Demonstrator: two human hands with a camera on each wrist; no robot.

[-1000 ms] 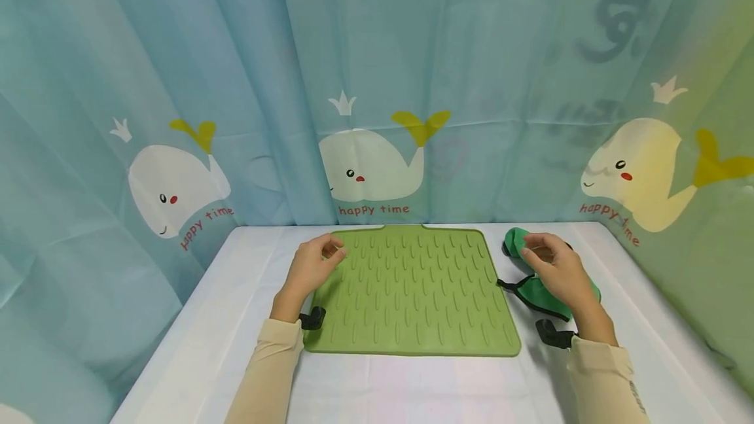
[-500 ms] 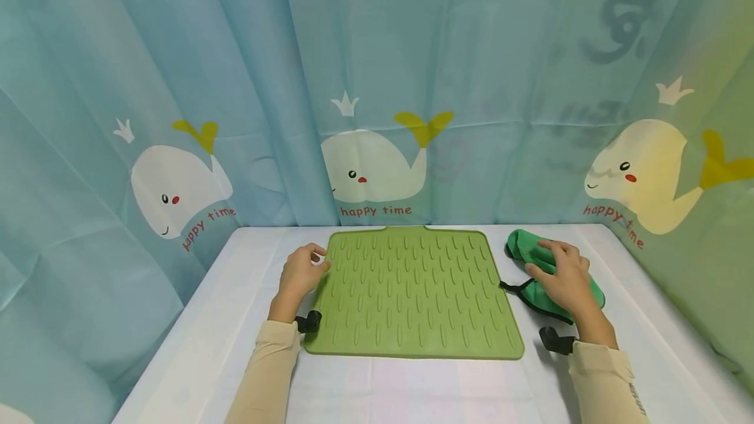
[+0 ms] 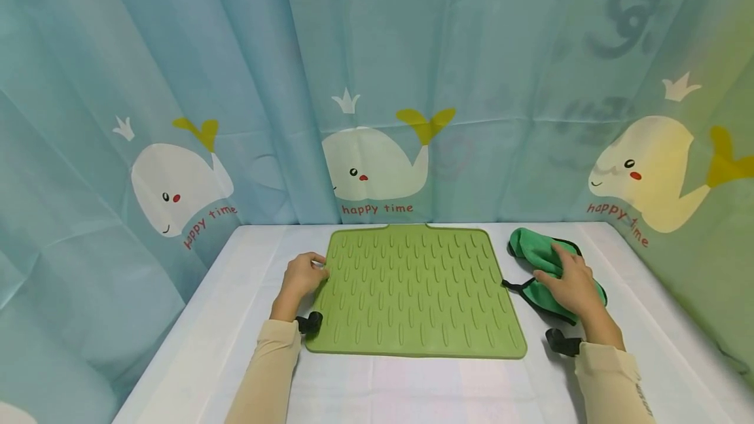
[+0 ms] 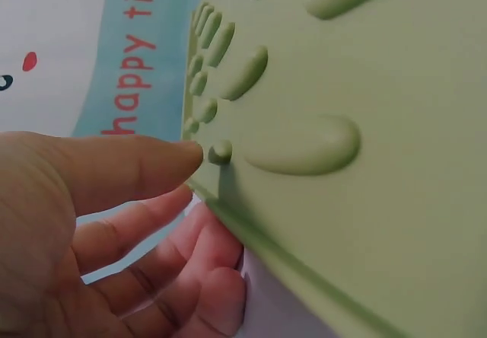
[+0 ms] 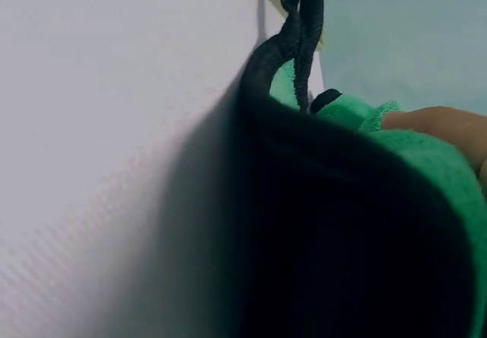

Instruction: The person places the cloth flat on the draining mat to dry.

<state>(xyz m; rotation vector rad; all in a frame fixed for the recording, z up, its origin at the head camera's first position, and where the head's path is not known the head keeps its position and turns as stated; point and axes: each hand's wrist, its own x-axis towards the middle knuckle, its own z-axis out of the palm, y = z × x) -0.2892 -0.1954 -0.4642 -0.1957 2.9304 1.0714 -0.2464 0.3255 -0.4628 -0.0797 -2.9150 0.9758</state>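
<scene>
A light green ribbed mat [image 3: 418,293] lies on the table. My left hand [image 3: 302,279] is at its left edge. In the left wrist view the thumb [image 4: 144,167] reaches over the mat's edge, with the other fingers lower down beside it, loosely bent. To the right of the mat lies a crumpled green cloth [image 3: 533,250] with black trim and a black hanging loop [image 3: 516,286]. My right hand [image 3: 570,283] touches the top of this cloth, its fingers spread. The right wrist view has the black edge [image 5: 335,151] close up, and most of that hand is hidden.
The table has a white cover [image 3: 353,388]. Blue curtains [image 3: 495,84] printed with whales hang behind it and at both sides. A dark camera mount sits at the left wrist [image 3: 309,323] and another at the right wrist [image 3: 562,343].
My left hand has moved left from over the mat and down to its edge. My right hand has lowered from above the green cloth onto it, fingers spreading.
</scene>
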